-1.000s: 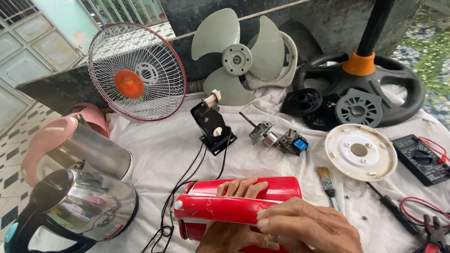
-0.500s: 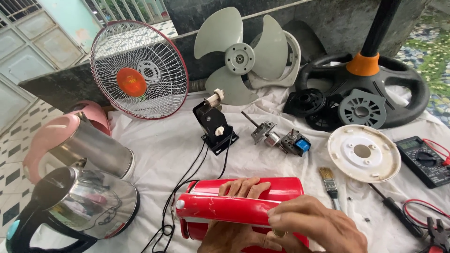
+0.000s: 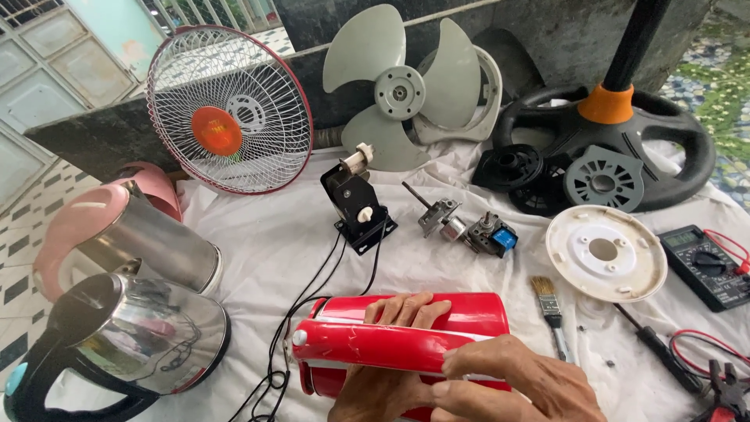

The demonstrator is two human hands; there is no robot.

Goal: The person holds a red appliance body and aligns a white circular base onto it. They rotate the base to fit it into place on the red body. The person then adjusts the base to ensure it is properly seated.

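— What are the hands on?

— Both grip a glossy red cylindrical appliance housing (image 3: pixel 406 344) lying on its side. The left hand (image 3: pixel 391 367) wraps it from beneath, fingers over the top; the right hand (image 3: pixel 516 387) presses its near edge.

— And around the housing?

— Left of it, a shiny steel kettle with a black handle (image 3: pixel 133 344). Behind it, a small black motor bracket (image 3: pixel 357 207), its cord seemingly running to the housing. Right, a wooden-handled paintbrush (image 3: pixel 551 309).

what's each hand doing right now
Left hand: under the red housing, fingers curled over its top edge, holding it.
Right hand: fingers pressed on the housing's front, gripping it.
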